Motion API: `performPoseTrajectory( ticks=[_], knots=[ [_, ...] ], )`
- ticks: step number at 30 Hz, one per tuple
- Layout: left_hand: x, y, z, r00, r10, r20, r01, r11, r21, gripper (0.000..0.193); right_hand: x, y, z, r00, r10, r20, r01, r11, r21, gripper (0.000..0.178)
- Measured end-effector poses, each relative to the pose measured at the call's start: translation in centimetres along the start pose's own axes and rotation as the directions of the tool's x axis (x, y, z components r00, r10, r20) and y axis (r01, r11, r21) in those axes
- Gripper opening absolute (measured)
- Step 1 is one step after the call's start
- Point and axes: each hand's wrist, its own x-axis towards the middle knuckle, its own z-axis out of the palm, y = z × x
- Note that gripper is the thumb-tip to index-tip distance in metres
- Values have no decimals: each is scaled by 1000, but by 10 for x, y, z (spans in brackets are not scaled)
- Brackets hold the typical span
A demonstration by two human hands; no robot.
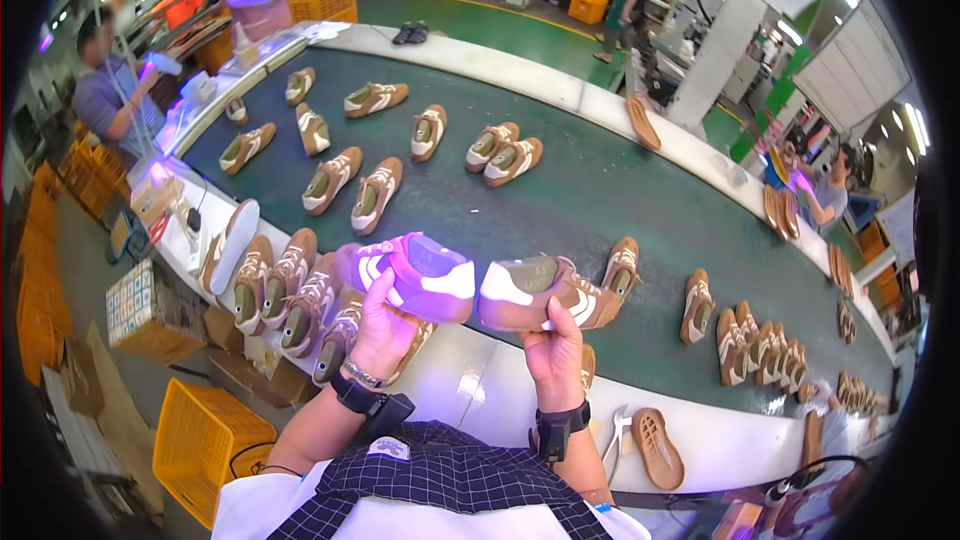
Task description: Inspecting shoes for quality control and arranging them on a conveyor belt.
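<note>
My left hand (382, 338) is closed around a brown and white sneaker (430, 285) tinted purple by the light. In my right hand (556, 355) is a second sneaker (525, 298), brown with a white heel and olive lining. Both are held up over the near edge of the conveyor belt (500, 215), heels facing each other with a small gap between them. Close by my left hand, several similar sneakers (290, 278) stand in a row on the white ledge. Another sneaker (622, 265) sits on the belt just beyond the right-hand one.
More sneakers (377, 195) are spread over the belt, with a cluster (770, 348) farther right. A loose tan sole (657, 448) lies on the near white ledge. A yellow crate (205, 445) stands on the floor at lower left. Other people (110, 90) work around the line.
</note>
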Motion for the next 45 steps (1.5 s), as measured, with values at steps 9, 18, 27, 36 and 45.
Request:
performPoseTrajectory(
  ticks=[9,18,27,36,45],
  knots=[
    [17,-29,-20,975,-108,-195,116,993,27,44,0,9,-21,988,-34,-154,41,998,40,47],
    [26,-36,-21,973,-157,-169,163,986,22,43,5,12,-24,972,-33,-231,44,998,42,46],
    [25,-37,-13,970,-138,-202,158,984,84,35,5,12,-28,974,-18,-228,16,1000,-11,44],
    [22,-29,-7,989,-46,-140,80,966,247,38,-1,4,-26,980,-97,-171,66,981,-181,49],
    [31,-32,-13,943,-332,-3,332,942,60,47,-10,10,-56,981,154,-115,-151,988,35,52]
  ],
)
